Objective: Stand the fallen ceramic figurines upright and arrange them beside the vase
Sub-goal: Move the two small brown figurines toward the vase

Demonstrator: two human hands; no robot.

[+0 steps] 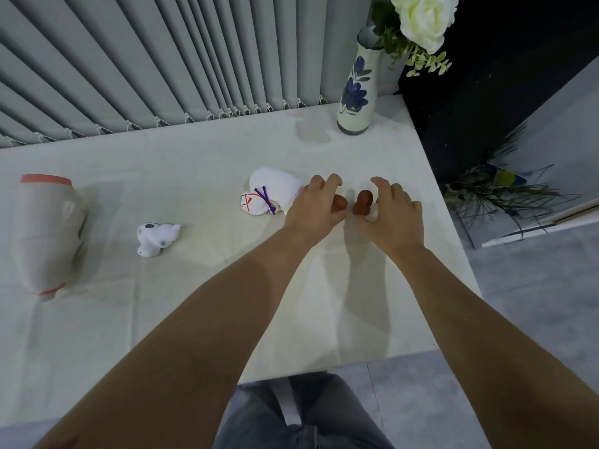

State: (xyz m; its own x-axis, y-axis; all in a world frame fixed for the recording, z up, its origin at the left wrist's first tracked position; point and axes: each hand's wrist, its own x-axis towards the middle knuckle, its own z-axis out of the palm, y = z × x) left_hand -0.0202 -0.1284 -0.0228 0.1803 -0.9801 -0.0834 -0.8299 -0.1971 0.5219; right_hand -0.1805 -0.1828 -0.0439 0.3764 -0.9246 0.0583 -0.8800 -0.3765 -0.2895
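Observation:
A tall white vase (355, 92) painted with blue flowers stands at the table's far right and holds white roses. My left hand (311, 205) curls over a small brown-red figurine (340, 202). My right hand (393, 207) closes around a second brown-red figurine (363, 202) just to the right of the first. A white sack-shaped figurine (272, 191) with a purple cord lies on its side, touching my left hand. A small white animal figurine (157, 238) lies tipped over further left. A large white figure with red trim (48, 234) lies at the far left.
The table (194, 303) carries a white cloth; its right edge runs close past my right hand. Grey vertical blinds (162, 59) hang behind the table. A green plant (496, 189) sits on the floor to the right. My legs show below the front edge.

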